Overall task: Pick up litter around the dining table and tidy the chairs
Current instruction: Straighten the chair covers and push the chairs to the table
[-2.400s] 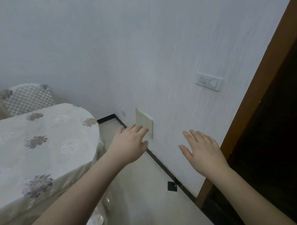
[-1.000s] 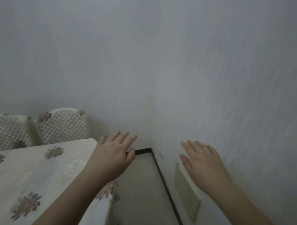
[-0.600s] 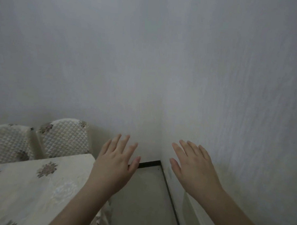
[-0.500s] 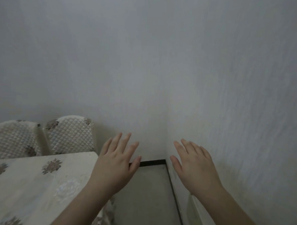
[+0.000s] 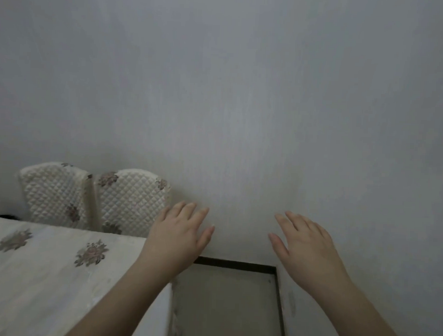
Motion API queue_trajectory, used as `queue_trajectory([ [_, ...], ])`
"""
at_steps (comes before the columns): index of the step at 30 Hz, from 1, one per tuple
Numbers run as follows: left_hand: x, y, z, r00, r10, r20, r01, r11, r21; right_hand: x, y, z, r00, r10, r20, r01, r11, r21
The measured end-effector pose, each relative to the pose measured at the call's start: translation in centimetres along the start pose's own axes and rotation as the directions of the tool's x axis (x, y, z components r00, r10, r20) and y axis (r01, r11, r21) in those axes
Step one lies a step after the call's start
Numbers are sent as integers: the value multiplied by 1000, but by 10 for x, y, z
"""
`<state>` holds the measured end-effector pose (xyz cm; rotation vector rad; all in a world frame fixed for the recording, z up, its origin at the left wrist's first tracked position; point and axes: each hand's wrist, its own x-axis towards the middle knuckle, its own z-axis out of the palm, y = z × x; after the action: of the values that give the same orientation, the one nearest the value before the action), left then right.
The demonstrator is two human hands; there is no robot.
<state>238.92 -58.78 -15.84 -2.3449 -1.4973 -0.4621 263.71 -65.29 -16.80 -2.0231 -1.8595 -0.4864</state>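
The dining table point(image 5: 45, 274), under a cream cloth with brown flower motifs, fills the lower left. Behind its far edge stand two chairs with quilted cream covers, one point(image 5: 54, 193) on the left and one point(image 5: 132, 202) beside it, both against the wall. My left hand point(image 5: 179, 234) hovers palm down over the table's right corner, fingers straight, holding nothing. My right hand point(image 5: 306, 242) is raised level with it, near the right wall, also flat and empty. No litter shows in this view.
A narrow strip of beige floor point(image 5: 224, 305) runs between the table and the right wall, ending at a dark skirting board point(image 5: 236, 263). Pale grey walls point(image 5: 243, 105) meet in a corner straight ahead.
The view has swung left from the door and switch toward the room's corner, bringing both chairs into sight. Both hands have stayed raised, flat and empty.
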Motion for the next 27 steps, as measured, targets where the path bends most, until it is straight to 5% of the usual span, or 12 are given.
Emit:
queue_trajectory([
  [19, 229, -41, 132, 973, -98, 208, 120, 988, -98, 269, 35, 153, 989, -149, -5, 148, 981, 123],
  [27, 276, -88, 166, 958, -205, 202, 202, 979, 37, 357, 1, 205, 954, -297, 50, 277, 929, 245],
])
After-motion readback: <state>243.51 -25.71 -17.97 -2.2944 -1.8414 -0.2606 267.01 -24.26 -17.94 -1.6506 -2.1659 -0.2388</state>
